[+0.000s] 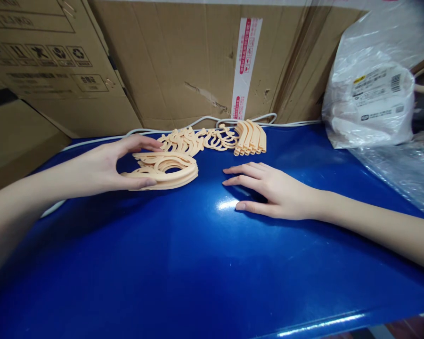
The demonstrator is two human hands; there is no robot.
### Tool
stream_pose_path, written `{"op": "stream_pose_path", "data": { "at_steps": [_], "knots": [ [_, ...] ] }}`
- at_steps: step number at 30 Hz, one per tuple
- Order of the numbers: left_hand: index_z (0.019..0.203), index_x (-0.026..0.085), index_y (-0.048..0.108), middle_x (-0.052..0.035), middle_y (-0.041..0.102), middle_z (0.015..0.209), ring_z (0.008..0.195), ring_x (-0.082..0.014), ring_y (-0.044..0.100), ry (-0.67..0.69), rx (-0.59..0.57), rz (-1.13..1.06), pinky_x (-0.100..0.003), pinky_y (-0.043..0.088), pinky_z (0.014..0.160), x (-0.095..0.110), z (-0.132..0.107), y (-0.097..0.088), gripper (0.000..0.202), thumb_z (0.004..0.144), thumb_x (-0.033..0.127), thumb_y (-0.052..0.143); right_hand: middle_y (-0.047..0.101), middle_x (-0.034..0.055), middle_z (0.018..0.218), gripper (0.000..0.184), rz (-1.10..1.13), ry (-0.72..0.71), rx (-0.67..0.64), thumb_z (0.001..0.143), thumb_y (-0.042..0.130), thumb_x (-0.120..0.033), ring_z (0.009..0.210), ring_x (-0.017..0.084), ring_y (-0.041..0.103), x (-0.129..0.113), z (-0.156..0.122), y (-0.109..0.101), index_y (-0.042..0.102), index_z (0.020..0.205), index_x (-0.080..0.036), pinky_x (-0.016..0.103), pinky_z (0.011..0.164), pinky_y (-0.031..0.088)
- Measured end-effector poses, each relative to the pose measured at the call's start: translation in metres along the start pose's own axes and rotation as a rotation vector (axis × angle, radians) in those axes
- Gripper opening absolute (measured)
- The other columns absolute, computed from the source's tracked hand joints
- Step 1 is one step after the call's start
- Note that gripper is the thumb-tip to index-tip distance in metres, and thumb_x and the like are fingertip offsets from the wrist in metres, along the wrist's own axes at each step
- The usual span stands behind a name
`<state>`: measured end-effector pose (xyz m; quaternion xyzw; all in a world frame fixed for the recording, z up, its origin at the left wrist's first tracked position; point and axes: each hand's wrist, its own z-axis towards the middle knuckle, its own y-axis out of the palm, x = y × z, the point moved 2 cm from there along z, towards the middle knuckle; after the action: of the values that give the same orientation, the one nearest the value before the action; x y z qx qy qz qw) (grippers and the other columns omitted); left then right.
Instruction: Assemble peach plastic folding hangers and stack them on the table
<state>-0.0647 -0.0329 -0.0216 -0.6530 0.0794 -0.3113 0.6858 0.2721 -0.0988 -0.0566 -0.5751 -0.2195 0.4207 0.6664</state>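
Note:
My left hand (108, 162) is at a stack of cream plastic hanger pieces (178, 176) lying on the blue table, the thumb along its near side and the fingers at its far side. Flat curved parts with oval openings make up this stack. Over the table to the right, my right hand (268, 188) is palm down, fingers apart, holding nothing. Behind the stack lie more cream curved pieces (185, 141) and a heap of cream hooks (221, 139). A row of curved cream arms (250, 136) sits beyond my right fingertips.
Cardboard boxes (183, 61) wall off the back and left of the blue table (198, 273). A white cable (297, 125) runs along the rear edge. At the back right stands a clear plastic bag (371, 103) with a label, and loose film (403, 165) spreads below it.

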Motion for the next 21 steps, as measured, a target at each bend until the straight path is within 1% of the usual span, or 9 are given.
{"op": "stream_pose_path", "data": {
  "at_steps": [8,13,16,21],
  "knots": [
    [0.134,0.031,0.052,-0.0008,0.06,0.137,0.124,-0.0285,0.06,-0.015,-0.017,0.026,-0.044,0.045,0.11,-0.003,0.0008,0.0022,0.077,0.07,0.071,0.064,0.055,0.0146,0.145,0.05,0.002,-0.001,-0.002,0.099,0.05,-0.052,0.129,0.027,0.054,-0.0005,-0.0001,-0.0012,0.06,0.133,-0.017,0.046,0.107,0.043],
    [0.133,0.03,0.052,-0.0028,0.059,0.139,0.126,-0.0301,0.058,-0.013,-0.03,0.022,-0.046,0.042,0.111,0.0017,0.0,0.0017,0.078,0.07,0.074,0.064,0.055,0.0154,0.145,0.049,0.011,-0.004,0.007,0.098,0.051,-0.051,0.128,0.028,0.055,-0.0002,-0.0004,-0.001,0.06,0.133,-0.018,0.047,0.106,0.044],
    [0.133,0.029,0.051,-0.0033,0.057,0.141,0.127,-0.0305,0.056,-0.033,-0.049,0.029,-0.045,0.04,0.113,0.0053,-0.0007,0.0016,0.077,0.071,0.074,0.063,0.055,0.0152,0.145,0.049,0.018,-0.001,0.003,0.098,0.051,-0.052,0.129,0.028,0.054,-0.0001,-0.0005,-0.0009,0.059,0.133,-0.018,0.048,0.106,0.043],
    [0.133,0.03,0.052,-0.0033,0.058,0.141,0.127,-0.0309,0.056,-0.021,-0.044,0.033,-0.045,0.042,0.112,0.0046,0.0002,0.0018,0.077,0.072,0.073,0.064,0.055,0.015,0.145,0.048,0.021,0.001,-0.002,0.098,0.051,-0.052,0.129,0.028,0.055,-0.0002,-0.0006,-0.0012,0.059,0.133,-0.019,0.048,0.106,0.044]
  ]
}}
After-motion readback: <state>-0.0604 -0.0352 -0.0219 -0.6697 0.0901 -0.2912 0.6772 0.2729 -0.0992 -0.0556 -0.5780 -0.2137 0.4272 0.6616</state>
